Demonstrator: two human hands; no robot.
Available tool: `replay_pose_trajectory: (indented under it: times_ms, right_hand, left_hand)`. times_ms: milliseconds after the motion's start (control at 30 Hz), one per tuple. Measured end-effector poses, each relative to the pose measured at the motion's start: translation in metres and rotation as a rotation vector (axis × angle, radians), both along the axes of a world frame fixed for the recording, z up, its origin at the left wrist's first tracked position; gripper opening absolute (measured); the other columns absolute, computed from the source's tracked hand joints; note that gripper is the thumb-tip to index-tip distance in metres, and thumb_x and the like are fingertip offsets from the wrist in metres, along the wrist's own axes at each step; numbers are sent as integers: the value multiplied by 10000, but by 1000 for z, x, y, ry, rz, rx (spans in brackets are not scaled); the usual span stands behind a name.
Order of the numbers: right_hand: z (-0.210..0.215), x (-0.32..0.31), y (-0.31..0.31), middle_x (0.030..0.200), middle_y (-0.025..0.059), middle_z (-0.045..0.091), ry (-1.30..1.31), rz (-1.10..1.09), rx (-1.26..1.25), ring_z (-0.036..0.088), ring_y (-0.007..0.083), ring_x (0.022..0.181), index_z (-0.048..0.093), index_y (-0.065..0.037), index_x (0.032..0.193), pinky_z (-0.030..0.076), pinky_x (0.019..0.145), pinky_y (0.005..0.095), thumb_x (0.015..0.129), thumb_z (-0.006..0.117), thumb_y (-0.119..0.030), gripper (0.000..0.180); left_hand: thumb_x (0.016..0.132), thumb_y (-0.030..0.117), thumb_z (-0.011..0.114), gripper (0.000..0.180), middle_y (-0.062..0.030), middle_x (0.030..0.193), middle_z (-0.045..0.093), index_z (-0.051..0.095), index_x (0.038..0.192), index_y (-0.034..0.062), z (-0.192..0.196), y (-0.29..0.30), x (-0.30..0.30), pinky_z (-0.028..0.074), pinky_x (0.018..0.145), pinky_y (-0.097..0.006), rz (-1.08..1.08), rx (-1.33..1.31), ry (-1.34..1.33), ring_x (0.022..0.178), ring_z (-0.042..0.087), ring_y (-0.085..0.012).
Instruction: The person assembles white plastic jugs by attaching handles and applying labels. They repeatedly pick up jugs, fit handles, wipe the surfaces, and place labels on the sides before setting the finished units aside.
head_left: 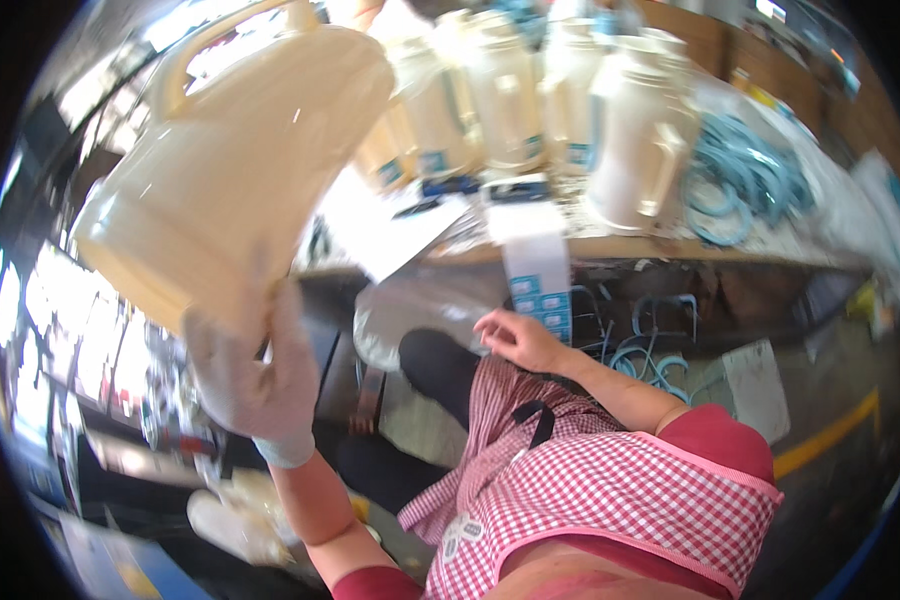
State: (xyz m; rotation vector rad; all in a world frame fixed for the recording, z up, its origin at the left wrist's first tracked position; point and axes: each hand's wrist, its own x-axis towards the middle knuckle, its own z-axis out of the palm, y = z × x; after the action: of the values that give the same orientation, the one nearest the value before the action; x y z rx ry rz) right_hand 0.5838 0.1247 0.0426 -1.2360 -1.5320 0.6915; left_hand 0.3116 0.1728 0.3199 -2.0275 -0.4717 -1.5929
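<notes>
A large cream plastic jug [240, 150] is tilted high at the left, its looped handle towards the top. My left hand [255, 370], in a pale glove, grips it by the lower edge. Bare, with loosely bent fingers apart, my right hand [520, 340] hovers above my lap with nothing visible in it. Beside it, a white strip with blue labels [537, 260] hangs over the bench edge.
Several similar cream jugs [635, 140] stand upright along the bench [610, 250]. Light blue plastic rings [745, 175] are heaped at the right. A white paper sheet [400, 235] lies on the bench. More cream pieces [240, 515] are low at the left.
</notes>
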Motion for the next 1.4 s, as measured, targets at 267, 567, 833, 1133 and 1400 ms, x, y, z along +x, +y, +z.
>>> replay_pose_trajectory:
  times_ms: [267, 567, 833, 1133, 1400]
  right_hand:
    - [-11, 12, -28, 958, 48, 702, -4, -14, -29, 685, 119, 803, 645, -56, 1252, 544, 757, 286, 1032, 638, -98, 224]
    - [-11, 25, -18, 1006, 37, 695, 184, 57, 5, 672, 122, 862, 641, -37, 1261, 544, 806, 268, 1059, 630, -127, 222]
    - [88, 37, 52, 1570, 202, 509, 1292, 420, -60, 541, 337, 1410, 385, 3, 1576, 444, 1176, 503, 1045, 473, -677, 867]
    - [80, -43, 148, 1332, 105, 707, 1208, 829, -289, 701, 212, 1179, 590, -45, 1430, 563, 1030, 379, 1081, 553, -510, 582]
    - [162, -173, 76, 1492, 146, 559, 86, 875, 439, 580, 269, 1328, 532, -51, 1466, 443, 1130, 395, 788, 871, -200, 772]
  left_hand:
    - [946, 63, 756, 252, -90, 1145, 736, 752, 1175, -41, 57, 10, 102, 592, 780, -277, -319, -155, -391, 939, 710, -132]
    - [883, -15, 786, 266, -124, 1101, 720, 753, 1147, -12, 52, -15, 104, 563, 794, -338, -295, -12, -238, 916, 703, -204]
    - [926, -55, 576, 412, -122, 1007, 695, 659, 1325, -116, -94, -74, -2, 509, 678, -243, -281, -440, -674, 765, 571, -84]
    - [892, 106, 811, 256, -129, 1081, 770, 745, 1097, -32, -173, -159, -132, 559, 902, -362, -175, -1612, 263, 967, 718, -231]
    - [1141, 569, 313, 741, -161, 1465, 609, 492, 1532, -34, -133, -54, -129, 402, 1188, -356, -487, -1496, -764, 1338, 590, -232]
